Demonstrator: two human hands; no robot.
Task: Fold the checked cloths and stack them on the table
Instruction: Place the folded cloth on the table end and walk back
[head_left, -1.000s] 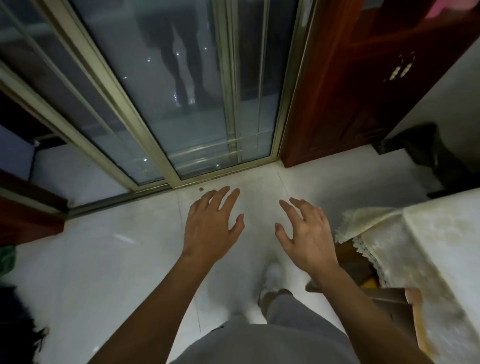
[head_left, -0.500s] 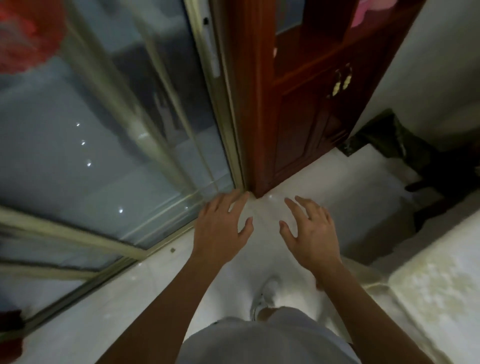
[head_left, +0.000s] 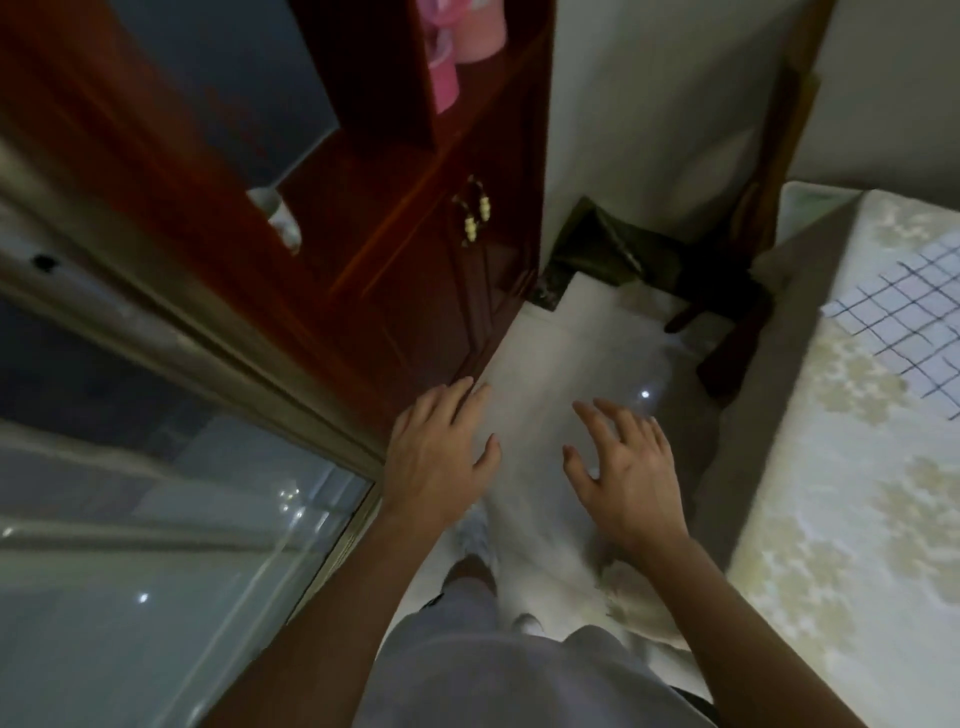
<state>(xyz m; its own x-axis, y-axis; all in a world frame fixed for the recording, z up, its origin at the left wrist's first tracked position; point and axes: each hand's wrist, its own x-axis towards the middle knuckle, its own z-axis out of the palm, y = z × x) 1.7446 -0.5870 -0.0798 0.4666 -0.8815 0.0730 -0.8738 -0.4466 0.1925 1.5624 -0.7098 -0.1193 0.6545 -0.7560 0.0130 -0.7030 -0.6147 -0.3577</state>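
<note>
A white cloth with dark checks (head_left: 904, 322) lies flat on the table (head_left: 831, 493) at the right edge; part of it runs out of view. The table carries a cream patterned cover. My left hand (head_left: 436, 457) and my right hand (head_left: 623, 478) hang in the air over the white floor, palms down, fingers spread and holding nothing. Both hands are left of the table and well short of the cloth.
A dark red wooden cabinet (head_left: 415, 234) with brass handles stands ahead on the left, pink items on its shelf. A glass sliding door (head_left: 156, 519) fills the lower left. A dark chair (head_left: 727, 322) and a dark bag (head_left: 597, 249) sit by the wall beyond the table.
The view has swung right: the glass door slid to the left, the cabinet came to the centre, and the table with the checked cloth came into sight. Both hands stayed open and empty.
</note>
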